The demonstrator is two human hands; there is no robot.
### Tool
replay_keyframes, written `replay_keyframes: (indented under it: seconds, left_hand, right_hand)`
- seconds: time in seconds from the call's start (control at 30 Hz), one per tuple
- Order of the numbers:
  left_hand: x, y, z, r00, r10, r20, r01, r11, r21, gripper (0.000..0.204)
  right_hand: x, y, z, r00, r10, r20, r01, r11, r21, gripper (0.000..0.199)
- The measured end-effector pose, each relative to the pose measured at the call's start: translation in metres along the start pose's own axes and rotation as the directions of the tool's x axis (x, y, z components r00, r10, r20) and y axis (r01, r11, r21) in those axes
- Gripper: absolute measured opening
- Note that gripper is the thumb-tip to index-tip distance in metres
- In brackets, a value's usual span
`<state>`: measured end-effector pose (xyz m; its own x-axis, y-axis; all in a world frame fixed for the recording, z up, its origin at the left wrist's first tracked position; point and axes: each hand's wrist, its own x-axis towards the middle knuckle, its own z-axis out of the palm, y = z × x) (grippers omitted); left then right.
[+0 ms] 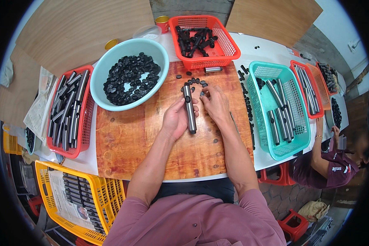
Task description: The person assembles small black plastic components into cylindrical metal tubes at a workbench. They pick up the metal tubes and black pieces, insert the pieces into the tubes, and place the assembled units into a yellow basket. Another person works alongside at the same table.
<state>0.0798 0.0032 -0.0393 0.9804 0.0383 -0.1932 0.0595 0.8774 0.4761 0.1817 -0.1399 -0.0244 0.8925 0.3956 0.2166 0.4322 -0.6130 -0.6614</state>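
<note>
My left hand [174,119] is wrapped around a silver metal tube [190,110] with dark ends and a black oval piece set in its side near the upper end. The tube stands tilted slightly, above the brown wooden board [151,151]. Just right of it, my right hand [217,105] has thumb and fingers drawn together at a small dark piece [201,94], partly hidden by the fingertips. Several small black pieces [198,80] lie in a loose arc on the board, beyond both hands.
A pale blue basin [95,88] of black pieces stands left, beside a red basket [86,123] of tubes. Another red basket [209,61] holds black parts at the back. Right is a green basket [283,153] with tubes; a co-worker [328,164] sits beyond. A yellow crate [110,197] stands lower left.
</note>
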Motion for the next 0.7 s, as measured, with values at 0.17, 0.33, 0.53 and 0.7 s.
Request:
replay_keyframes:
  seconds: [0.17,0.33,0.53,0.7]
  left_hand:
    - [-0.002,0.001,0.005,0.999,0.040,-0.011,-0.040,0.998,0.049,0.037]
    - [-0.001,0.000,0.005,0.998,0.061,0.009,-0.061,0.998,-0.003,0.040]
    - [-0.002,0.000,0.012,0.993,0.114,0.039,-0.114,0.993,0.009,0.045]
    - [-0.003,-0.001,0.015,0.994,0.111,0.019,-0.111,0.994,0.004,0.046]
  right_hand:
    - [0.001,-0.002,-0.004,1.000,-0.020,-0.018,0.022,0.994,0.110,0.024]
    - [-0.012,-0.030,-0.030,0.982,-0.179,0.055,0.147,0.919,0.366,0.027]
    - [-0.018,-0.035,-0.021,0.912,-0.409,-0.025,0.402,0.882,0.245,0.025]
    - [-0.018,-0.036,-0.024,0.891,-0.449,-0.064,0.453,0.879,0.147,0.024]
